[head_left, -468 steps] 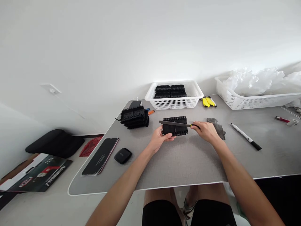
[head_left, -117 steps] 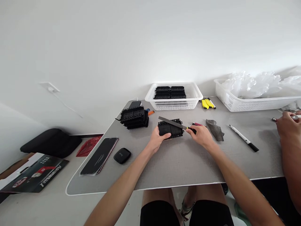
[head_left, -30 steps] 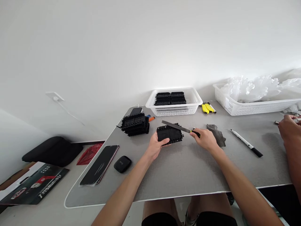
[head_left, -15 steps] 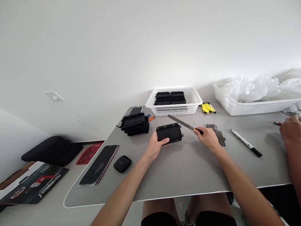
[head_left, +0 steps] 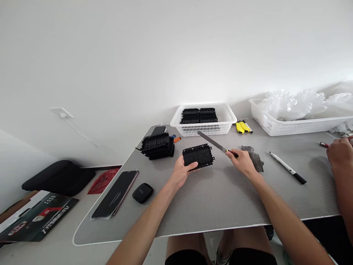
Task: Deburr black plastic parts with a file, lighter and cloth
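Grey table (head_left: 209,198): two hands, one file (head_left: 212,141), one black part (head_left: 198,156).

White lettering (head_left: 55,219) and an oval logo (head_left: 17,228) mark the dark box (head_left: 35,225); a small mark (head_left: 141,191) sits on the rounded black device (head_left: 142,196); none reads clearly.

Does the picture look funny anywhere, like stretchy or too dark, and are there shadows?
Head view: the box near the edge looks stretched, probably by a wide lens; head view: soft shadow on the table below the held black piece; head view: the black pieces in the basket are so dark they blend together.
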{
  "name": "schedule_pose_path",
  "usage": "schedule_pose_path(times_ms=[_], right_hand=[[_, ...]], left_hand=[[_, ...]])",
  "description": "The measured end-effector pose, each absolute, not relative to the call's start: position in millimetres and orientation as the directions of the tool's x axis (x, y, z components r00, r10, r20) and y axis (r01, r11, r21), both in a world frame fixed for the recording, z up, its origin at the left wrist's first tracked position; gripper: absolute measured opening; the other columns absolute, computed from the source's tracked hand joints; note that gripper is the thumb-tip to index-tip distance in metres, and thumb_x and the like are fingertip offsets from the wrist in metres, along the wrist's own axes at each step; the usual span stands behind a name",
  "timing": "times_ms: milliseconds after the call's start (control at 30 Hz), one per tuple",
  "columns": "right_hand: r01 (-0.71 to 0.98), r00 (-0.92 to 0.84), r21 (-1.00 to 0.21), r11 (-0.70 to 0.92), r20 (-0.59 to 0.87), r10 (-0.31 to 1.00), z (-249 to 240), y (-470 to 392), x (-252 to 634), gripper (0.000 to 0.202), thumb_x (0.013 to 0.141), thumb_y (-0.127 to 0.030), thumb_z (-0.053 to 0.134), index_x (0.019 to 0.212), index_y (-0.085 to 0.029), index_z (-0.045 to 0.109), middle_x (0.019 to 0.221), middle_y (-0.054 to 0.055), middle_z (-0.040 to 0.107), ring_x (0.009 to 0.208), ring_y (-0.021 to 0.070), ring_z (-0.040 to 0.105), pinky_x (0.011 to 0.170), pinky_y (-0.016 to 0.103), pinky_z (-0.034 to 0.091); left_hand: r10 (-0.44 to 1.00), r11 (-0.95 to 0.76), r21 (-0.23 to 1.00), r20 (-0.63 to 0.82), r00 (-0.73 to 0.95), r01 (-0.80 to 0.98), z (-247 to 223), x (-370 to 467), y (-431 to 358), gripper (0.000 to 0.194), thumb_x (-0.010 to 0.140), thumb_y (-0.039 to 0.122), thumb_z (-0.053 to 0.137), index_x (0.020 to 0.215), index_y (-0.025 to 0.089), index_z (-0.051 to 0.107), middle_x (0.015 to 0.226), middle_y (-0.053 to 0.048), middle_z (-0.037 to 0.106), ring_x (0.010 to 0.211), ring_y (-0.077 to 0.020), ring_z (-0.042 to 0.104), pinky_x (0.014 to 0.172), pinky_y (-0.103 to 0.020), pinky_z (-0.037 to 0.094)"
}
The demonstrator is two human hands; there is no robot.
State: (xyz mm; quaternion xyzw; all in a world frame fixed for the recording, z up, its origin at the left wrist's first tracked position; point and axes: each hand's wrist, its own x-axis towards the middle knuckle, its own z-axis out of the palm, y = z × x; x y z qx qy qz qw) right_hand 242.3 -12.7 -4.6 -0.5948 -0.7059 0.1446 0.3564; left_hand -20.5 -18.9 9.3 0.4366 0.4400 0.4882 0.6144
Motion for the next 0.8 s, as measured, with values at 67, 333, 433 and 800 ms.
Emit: schedule_pose_path(times_ms=[67,333,433,800], right_hand=[[0.716,-0.078,-0.635,0.292,0.343,0.936,-3,-14,237,0.048,0.091,-0.056,0.040,0.078,-0.018,0.068,0.059,0.002,0.059,0.052,0.0135,0.048,0.052,0.026,0.030],[0.727,-0.033,-0.641,0.246,0.326,0.945,-6,-12,242,0.048,0.090,-0.057,0.042,0.068,-0.019,0.062,0.053,0.001,0.052,0.049,0.0130,0.041,0.050,0.026,0.027],[0.661,-0.067,-0.691,0.291,0.333,0.941,-5,-13,238,0.049,0.091,-0.056,0.040,0.070,-0.018,0.062,0.057,0.001,0.054,0.052,0.0132,0.045,0.051,0.026,0.030],[0.686,-0.078,-0.672,0.280,0.314,0.946,-6,-14,233,0.047,0.092,-0.054,0.041,0.070,-0.018,0.063,0.055,0.000,0.054,0.051,0.0124,0.043,0.052,0.026,0.028]], left_hand=[[0.984,0.143,0.965,-0.115,0.134,-0.221,9,-20,-19,0.063,0.059,0.024,0.086,0.113,0.016,0.055,0.117,-0.013,0.066,0.103,-0.0286,0.065,0.077,-0.039,0.059],[0.982,0.157,0.958,-0.127,0.136,-0.239,11,-20,-20,0.061,0.059,0.022,0.085,0.112,0.016,0.056,0.116,-0.013,0.067,0.104,-0.0291,0.065,0.079,-0.039,0.059],[0.978,0.174,0.957,-0.141,0.152,-0.234,14,-19,-22,0.059,0.061,0.021,0.084,0.113,0.016,0.056,0.119,-0.014,0.066,0.105,-0.0298,0.065,0.079,-0.039,0.059],[0.970,0.200,0.950,-0.157,0.185,-0.239,9,-20,-19,0.059,0.063,0.021,0.084,0.114,0.017,0.055,0.121,-0.015,0.065,0.106,-0.0293,0.065,0.081,-0.038,0.060]])
